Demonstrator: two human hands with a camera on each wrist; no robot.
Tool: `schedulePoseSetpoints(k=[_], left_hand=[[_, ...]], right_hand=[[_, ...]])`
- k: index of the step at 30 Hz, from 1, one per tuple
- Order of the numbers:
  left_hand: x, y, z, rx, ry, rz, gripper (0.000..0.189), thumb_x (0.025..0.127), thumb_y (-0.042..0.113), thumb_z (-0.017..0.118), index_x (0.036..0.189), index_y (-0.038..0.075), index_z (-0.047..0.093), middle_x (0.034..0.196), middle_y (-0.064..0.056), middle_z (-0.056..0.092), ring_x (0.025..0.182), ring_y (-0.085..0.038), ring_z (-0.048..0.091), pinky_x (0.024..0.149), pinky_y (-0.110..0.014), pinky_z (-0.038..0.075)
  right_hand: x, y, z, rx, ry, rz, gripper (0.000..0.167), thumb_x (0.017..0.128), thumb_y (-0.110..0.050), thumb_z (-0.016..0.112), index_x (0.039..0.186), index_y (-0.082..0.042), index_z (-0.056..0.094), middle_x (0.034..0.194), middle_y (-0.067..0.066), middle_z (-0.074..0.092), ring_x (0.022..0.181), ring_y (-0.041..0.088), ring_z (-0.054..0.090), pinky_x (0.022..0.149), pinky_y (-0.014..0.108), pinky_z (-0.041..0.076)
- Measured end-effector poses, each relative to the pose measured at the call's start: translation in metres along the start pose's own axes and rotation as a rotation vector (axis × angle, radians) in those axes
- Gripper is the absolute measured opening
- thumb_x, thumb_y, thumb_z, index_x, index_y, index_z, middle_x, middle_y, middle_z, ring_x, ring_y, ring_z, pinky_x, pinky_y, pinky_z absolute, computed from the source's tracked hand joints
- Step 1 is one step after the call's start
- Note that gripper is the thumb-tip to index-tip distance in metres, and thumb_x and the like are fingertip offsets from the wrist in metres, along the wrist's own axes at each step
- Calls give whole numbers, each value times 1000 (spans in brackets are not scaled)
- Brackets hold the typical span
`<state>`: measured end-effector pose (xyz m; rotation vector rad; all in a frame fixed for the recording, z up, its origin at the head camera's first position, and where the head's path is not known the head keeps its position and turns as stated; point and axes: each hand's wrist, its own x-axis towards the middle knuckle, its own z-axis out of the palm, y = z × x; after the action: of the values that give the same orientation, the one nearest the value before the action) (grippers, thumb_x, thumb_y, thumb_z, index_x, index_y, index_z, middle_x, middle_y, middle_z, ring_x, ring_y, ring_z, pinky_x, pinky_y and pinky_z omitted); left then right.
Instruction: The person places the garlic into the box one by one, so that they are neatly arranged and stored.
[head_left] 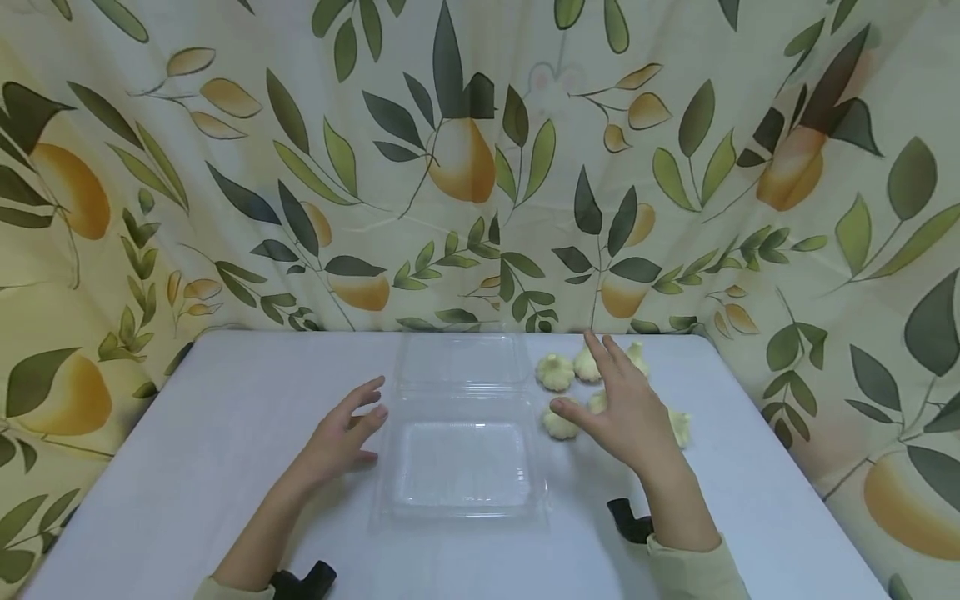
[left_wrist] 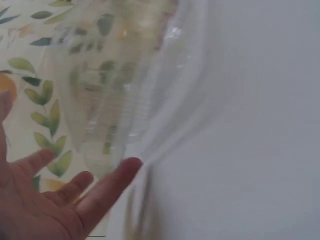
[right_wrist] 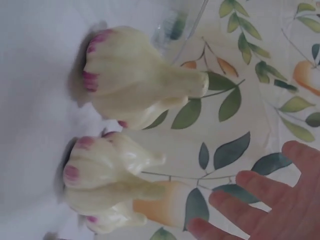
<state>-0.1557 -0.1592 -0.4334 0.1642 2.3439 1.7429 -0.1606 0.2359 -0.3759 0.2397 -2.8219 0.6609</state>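
A clear plastic clamshell box (head_left: 463, 508) lies unfolded on the white table, its lid (head_left: 461, 358) on the far side. My left hand (head_left: 337, 442) hovers just left of the box, fingers spread and holding nothing. In the left wrist view, that hand (left_wrist: 55, 205) appears beside the blurred clear plastic (left_wrist: 145, 90). Several garlic bulbs (head_left: 555, 372) sit to the right of the box. Above them is my right hand (head_left: 626, 417), fingers extended, hiding part of the group. The right wrist view shows garlic bulbs (right_wrist: 130, 75) with purple-tinged bases, apart from the right hand's fingertips (right_wrist: 225, 200).
The white table (head_left: 225, 433) ends at a patterned curtain (head_left: 420, 250) with leaves and orange fruit, which also hangs at both sides. A black wrist mount (head_left: 303, 581) is on the left forearm and another black mount (head_left: 630, 522) on the right.
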Motion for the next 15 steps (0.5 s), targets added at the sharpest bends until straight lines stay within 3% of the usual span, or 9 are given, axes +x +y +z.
schedulePoseSetpoints(k=[7,15], left_hand=[[-7,-28,12,-179,-51,4,57,104,28,53,156,25,32,159,-15,29,141,-44,37,75,-41,61],[-10,-32,9,-212,-97,20,52,106,28,46,156,21,33,159,-17,32,140,-46,36,78,-45,61]], right_hand=[[5,14,-1,49,-47,40,100,84,-67,65,161,-36,9,165,16,19,145,49,27,100,79,30],[4,28,0,73,-18,45,98,85,-64,67,161,-33,12,163,17,23,146,47,25,101,79,27]])
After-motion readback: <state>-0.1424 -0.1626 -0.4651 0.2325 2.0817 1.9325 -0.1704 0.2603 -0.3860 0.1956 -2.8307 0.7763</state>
